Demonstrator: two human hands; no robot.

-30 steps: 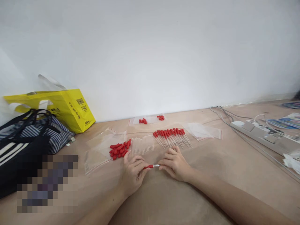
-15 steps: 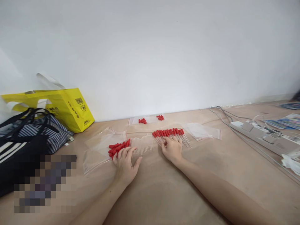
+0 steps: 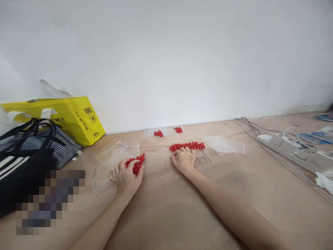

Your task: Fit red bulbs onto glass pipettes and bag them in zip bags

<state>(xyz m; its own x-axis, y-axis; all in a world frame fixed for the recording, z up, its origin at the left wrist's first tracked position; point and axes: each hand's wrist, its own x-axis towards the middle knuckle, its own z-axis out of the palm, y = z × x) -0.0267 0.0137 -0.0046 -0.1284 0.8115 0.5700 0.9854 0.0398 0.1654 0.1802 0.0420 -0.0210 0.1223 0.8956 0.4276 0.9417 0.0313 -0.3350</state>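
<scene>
My left hand point(image 3: 128, 177) is over a pile of red rubber bulbs point(image 3: 137, 168). Its thumb and fingers are bent but apart, with bulbs showing between them. Thin clear tubes point(image 3: 157, 160) lie side by side to the right of the pile. Beyond them is a row of droppers point(image 3: 200, 149), each a clear tube with a red bulb on its far end. My right hand point(image 3: 184, 160) rests on the left part of this row with curled fingers. It covers several tubes, and anything in its fingertips is hidden.
Clear zip bags lie left point(image 3: 104, 175) and right point(image 3: 226, 145). Another clear bag point(image 3: 169, 132) near the wall bears two small red clusters. A yellow bag point(image 3: 85, 121) and a striped bag point(image 3: 65, 147) stand left. A power strip point(image 3: 293, 152) with cables and papers point(image 3: 318, 135) occupy the right.
My left hand has shifted left and turned, its fingers now among the red bulbs. My right hand has slid slightly left along the dropper row.
</scene>
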